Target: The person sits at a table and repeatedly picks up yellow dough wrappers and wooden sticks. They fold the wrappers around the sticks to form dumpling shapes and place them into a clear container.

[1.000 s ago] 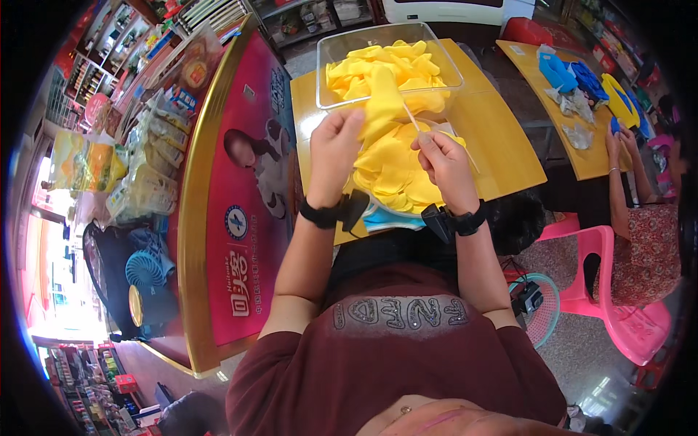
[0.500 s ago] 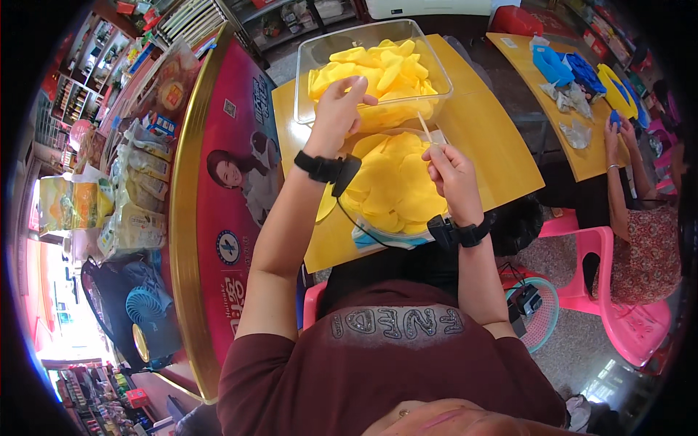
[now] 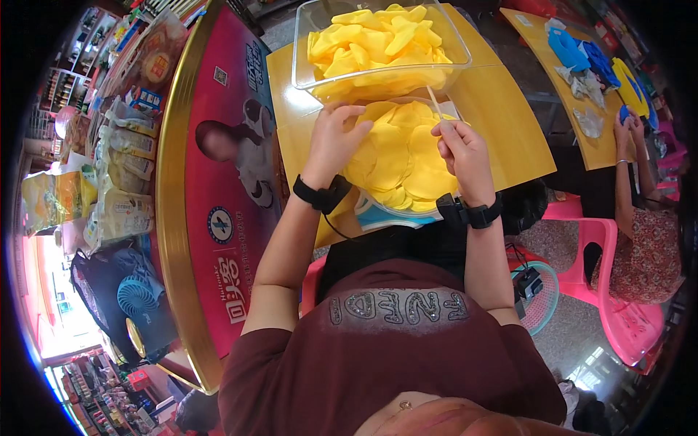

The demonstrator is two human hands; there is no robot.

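My right hand (image 3: 466, 161) pinches a thin, pale stick (image 3: 434, 102) that points up and away, over the right side of a round container heaped with flat yellow discs (image 3: 393, 158). At the left edge of that heap is my left hand (image 3: 336, 143), thumb and forefinger apart and curved, with nothing visible between them. Whether its fingertips touch the discs I cannot tell. Just beyond stands a clear plastic bin (image 3: 385, 78) filled with curled, puffy yellow pieces (image 3: 382, 40). Both wrists wear black bands.
The yellow table (image 3: 509, 138) carries both containers. A pink freezer-like cabinet (image 3: 229, 174) with a gold edge rises on the left. To the right, another person's hands (image 3: 630, 131) hold something blue at a second table (image 3: 542, 62). A pink chair (image 3: 607, 283) and a basket (image 3: 542, 301) stand near my right.
My left hand has come down from the near side of the bin to the disc heap. The right hand keeps its stick. The whole view has shifted slightly.
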